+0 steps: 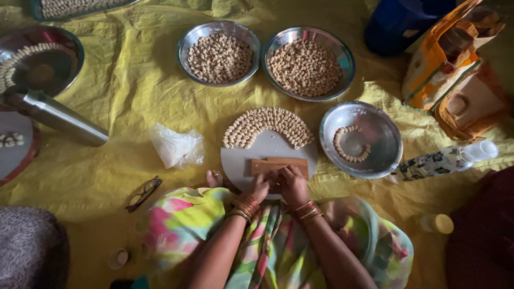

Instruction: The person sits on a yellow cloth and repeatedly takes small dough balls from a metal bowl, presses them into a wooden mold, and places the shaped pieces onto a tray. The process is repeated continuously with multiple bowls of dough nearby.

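My left hand and my right hand meet at the near edge of a round grey board, fingers curled together over something small that I cannot make out. Just beyond my fingers lies a flat wooden piece. Rows of small pale shaped pieces form an arc along the board's far side. Both wrists wear red and gold bangles.
Two steel bowls full of pale pieces sit beyond the board. A steel bowl at right holds a ring of pieces. A plastic bag, spectacles, a steel flask, a patterned bottle and bags lie on the yellow sheet.
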